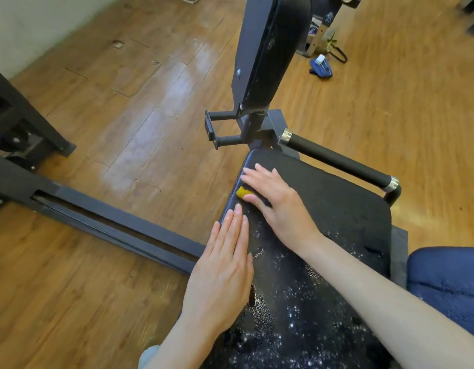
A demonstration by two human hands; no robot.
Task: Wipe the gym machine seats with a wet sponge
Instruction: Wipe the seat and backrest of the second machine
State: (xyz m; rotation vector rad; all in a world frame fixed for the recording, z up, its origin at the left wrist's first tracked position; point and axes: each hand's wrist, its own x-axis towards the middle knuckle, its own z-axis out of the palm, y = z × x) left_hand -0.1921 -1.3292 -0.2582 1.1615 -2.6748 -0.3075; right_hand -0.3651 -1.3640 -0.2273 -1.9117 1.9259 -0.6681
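The black padded seat (337, 209) of a gym machine fills the lower right, its near part speckled with wet drops and worn patches. My right hand (276, 201) lies flat near the seat's far left corner and presses a yellow sponge (242, 192) against the pad; only a corner of the sponge shows under the fingers. My left hand (225, 270) rests flat with straight fingers along the seat's left edge, just nearer than the right hand. The upright black backrest (268, 49) rises behind the seat.
A foam-covered handle bar (339, 161) runs along the seat's far right side. The machine's dark steel base rail (110, 222) crosses the wooden floor at left, with another frame (22, 123) at far left. A blue item (321, 66) lies on the floor beyond. My blue-clad knee (449, 283) is at right.
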